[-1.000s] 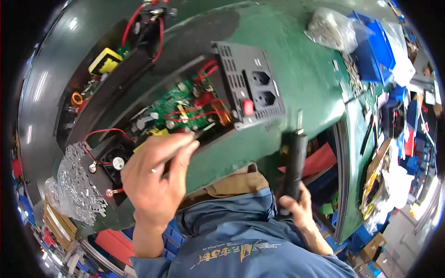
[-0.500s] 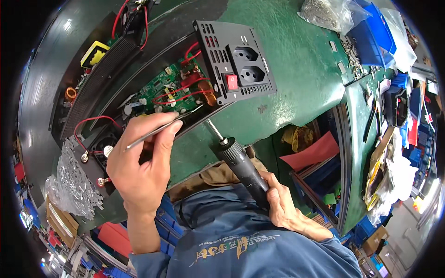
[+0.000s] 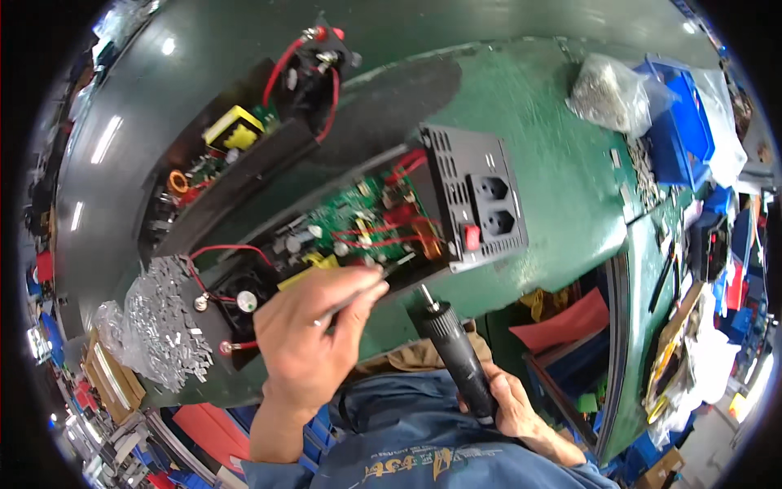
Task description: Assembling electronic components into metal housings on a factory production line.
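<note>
My left hand [image 3: 305, 342] is closed in a pinch on thin metal tweezers [image 3: 332, 313], whose tip points over the near wall of a black, open-topped power inverter case [image 3: 482, 159]. Inside the case lie a green circuit board [image 3: 350, 204], red wires and a copper coil [image 3: 428, 240]. Two sockets and a red rocker switch [image 3: 472, 237] are on its right end panel. In my right hand [image 3: 513, 407] is a black electric screwdriver [image 3: 458, 354], wrapped by the fingers. Its bit points up toward the case's near edge, apparently just short of it.
A second open unit [image 3: 236, 175] with a yellow transformer stands behind, at the left. Small metal pieces [image 3: 167, 326] lie heaped on a plastic bag at the left. At the far right are a clear bag [image 3: 607, 94] and a blue bin [image 3: 680, 134]. The bench has a cutout before me.
The whole view has shifted, so bench, case and hands sit lower and further right in the picture. Both hands keep their tools, and the tweezers stay over the case's near side.
</note>
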Tool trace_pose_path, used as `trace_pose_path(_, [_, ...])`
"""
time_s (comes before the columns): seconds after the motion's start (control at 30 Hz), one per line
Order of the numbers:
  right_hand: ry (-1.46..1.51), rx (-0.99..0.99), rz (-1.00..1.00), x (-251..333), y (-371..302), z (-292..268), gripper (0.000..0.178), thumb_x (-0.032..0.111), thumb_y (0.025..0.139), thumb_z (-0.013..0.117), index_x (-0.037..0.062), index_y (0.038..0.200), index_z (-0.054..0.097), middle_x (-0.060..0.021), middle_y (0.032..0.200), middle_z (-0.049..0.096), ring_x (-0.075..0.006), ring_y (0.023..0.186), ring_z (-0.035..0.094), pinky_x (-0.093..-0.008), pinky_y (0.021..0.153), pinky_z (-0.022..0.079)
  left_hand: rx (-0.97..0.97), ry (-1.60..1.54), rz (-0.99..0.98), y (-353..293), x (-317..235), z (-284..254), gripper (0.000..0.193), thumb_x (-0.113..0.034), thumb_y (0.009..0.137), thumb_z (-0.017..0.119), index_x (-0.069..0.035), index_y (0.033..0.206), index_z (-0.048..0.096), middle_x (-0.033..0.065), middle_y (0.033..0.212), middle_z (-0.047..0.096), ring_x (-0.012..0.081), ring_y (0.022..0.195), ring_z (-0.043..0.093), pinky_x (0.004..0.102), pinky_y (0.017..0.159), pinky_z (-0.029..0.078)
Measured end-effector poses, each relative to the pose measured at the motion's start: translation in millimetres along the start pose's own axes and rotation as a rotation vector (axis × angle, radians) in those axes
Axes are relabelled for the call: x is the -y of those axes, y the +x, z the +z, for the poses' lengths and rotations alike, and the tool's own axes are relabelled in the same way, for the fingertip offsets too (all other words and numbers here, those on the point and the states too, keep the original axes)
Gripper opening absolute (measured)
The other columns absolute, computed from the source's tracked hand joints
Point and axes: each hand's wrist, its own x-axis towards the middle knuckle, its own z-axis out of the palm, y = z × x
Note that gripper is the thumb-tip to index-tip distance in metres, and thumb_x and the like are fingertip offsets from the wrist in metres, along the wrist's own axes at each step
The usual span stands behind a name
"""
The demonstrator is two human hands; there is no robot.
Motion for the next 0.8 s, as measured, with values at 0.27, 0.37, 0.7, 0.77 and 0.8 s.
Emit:
trace_pose_path(0.27, [0.419,0.247,0.233,8,12,-8,0.094,0.074,0.099,0.029,-0.0078,0.14,0.048,-0.0127,0.079,0.063,-0.0183,0.065,0.057,-0.0309,0.063,0.047,0.066,-0.015,-0.022,5,-2,-9,0.02,0.0,0.081,0.08,-0.004,0.097,0.069,0.0094,0.089,0.076,0.0236,0.076,0.074,0.0315,0.067,0.057])
trace_pose_path(0.37, [0.555,0.272,0.309,9,13,-5,0.099,0.079,0.096,0.032,-0.0073,0.142,0.048,-0.0132,0.075,0.059,-0.02,0.063,0.054,-0.0312,0.061,0.045,0.112,-0.03,-0.082,10,-4,-12,0.02,0.002,0.08,0.08,-0.004,0.096,0.068,0.01,0.089,0.077,0.024,0.081,0.076,0.0319,0.073,0.058])
trace_pose_path(0.7, [0.301,0.22,0.182,14,12,1,0.08,0.066,0.097,0.048,-0.003,0.139,0.051,-0.0075,0.084,0.064,-0.0124,0.073,0.057,-0.0259,0.066,0.042,0.187,0.008,-0.054,8,-3,-13,0.018,-0.001,0.084,0.076,-0.003,0.099,0.066,0.0128,0.093,0.077,0.0247,0.076,0.074,0.0311,0.066,0.056])
trace_pose_path(0.77, [0.197,0.137,0.178,22,11,7,0.081,0.059,0.093,0.057,-0.0098,0.136,0.052,-0.0106,0.087,0.065,-0.0139,0.073,0.06,-0.0268,0.067,0.045,0.18,-0.057,-0.034,8,-5,-16,0.013,-0.005,0.09,0.069,-0.001,0.102,0.065,0.014,0.098,0.076,0.0269,0.08,0.075,0.0328,0.069,0.057])
trace_pose_path(0.8, [0.196,0.139,0.18,22,11,8,0.081,0.059,0.093,0.057,-0.0098,0.136,0.052,-0.0106,0.087,0.065,-0.0139,0.073,0.06,-0.0268,0.067,0.045,0.223,-0.105,-0.041,7,-6,-19,0.014,-0.012,0.1,0.058,0.0,0.106,0.063,0.0221,0.104,0.074,0.0314,0.086,0.074,0.0375,0.077,0.059])
